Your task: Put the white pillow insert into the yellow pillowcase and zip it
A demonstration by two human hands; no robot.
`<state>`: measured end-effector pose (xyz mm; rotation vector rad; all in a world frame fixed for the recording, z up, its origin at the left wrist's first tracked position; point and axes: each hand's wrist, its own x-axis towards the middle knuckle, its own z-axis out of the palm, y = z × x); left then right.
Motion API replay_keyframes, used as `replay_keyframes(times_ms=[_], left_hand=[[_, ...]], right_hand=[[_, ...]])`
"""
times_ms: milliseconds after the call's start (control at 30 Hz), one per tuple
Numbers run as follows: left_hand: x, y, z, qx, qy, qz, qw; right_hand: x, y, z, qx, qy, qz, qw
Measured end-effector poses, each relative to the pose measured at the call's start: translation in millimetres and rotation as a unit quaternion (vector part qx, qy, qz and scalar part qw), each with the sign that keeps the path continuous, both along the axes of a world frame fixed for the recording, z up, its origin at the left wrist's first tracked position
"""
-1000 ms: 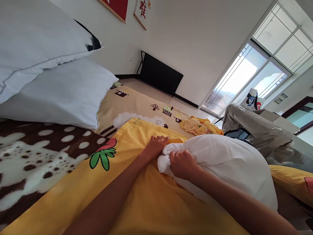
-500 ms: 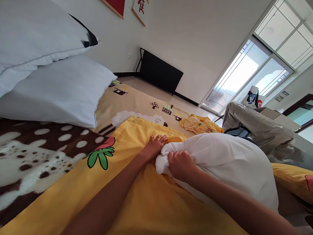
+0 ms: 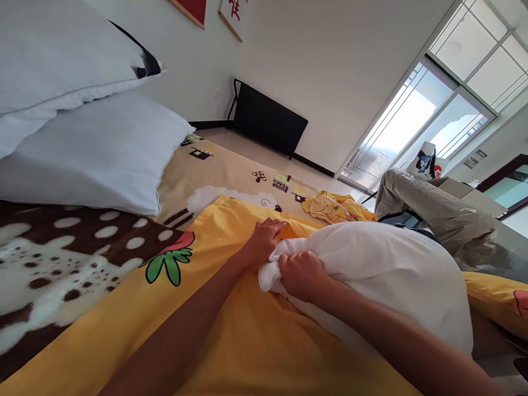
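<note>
The pillow (image 3: pixel 396 269) lies across the yellow case (image 3: pixel 259 330), on the right of the bed, with one end drawn together and resting near the case's far edge. That much is done; most of the pillow is plainly outside the cloth, so the larger share of fitting the two together seems left. Whether the bunched tip is tucked under any yellow cloth cannot be told.

The right hand (image 3: pixel 303 272) is a fist, squeezing that tip into tight pleats. The left hand (image 3: pixel 264 239) bends its fingers over the cloth just beside it; whether they pinch cannot be told.

The pillow looks plump, smooth and softly domed, creasing outward from the fist. The case is thin, flat and wrinkled, with a leafy green print (image 3: pixel 168 267). The brown blanket (image 3: pixel 25 220) beside it looks plush, with fuzzy white spots.
</note>
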<state>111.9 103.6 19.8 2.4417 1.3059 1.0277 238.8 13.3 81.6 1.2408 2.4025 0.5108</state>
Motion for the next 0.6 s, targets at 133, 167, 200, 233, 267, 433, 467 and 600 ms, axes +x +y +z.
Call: replay_keyframes(times_ms=[133, 167, 200, 233, 267, 433, 467, 600], left_hand=[[8.3, -10.0, 11.1, -0.003, -0.031, -0.035, 0.999], [10.1, -12.7, 13.6, -0.002, -0.033, -0.044, 0.998], [11.6, -15.3, 16.1, -0.002, -0.035, -0.051, 0.998], [12.6, -17.8, 18.6, -0.001, -0.038, -0.057, 0.998], [13.3, -20.1, 21.2, -0.001, -0.041, -0.061, 0.997], [12.7, -25.0, 27.9, -0.012, -0.078, -0.068, 0.995], [12.0, -24.3, 27.6, -0.015, -0.087, -0.068, 0.994], [7.4, -17.6, 24.5, -0.032, -0.114, -0.061, 0.991]], right_hand=[[12.1, 21.1, 12.3, -0.007, 0.015, -0.002, 1.0], [14.7, 26.1, 14.7, -0.008, 0.02, -0.003, 1.0], [16.9, 30.9, 16.4, -0.008, 0.025, -0.004, 1.0], [18.7, 35.3, 17.6, -0.009, 0.029, -0.005, 1.0], [20.0, 39.5, 18.3, -0.009, 0.032, -0.006, 0.999], [22.9, 56.9, 15.6, -0.015, 0.048, -0.021, 0.999], [23.3, 59.5, 14.8, -0.015, 0.051, -0.026, 0.998], [24.9, 65.5, 12.9, -0.016, 0.065, -0.036, 0.997]])
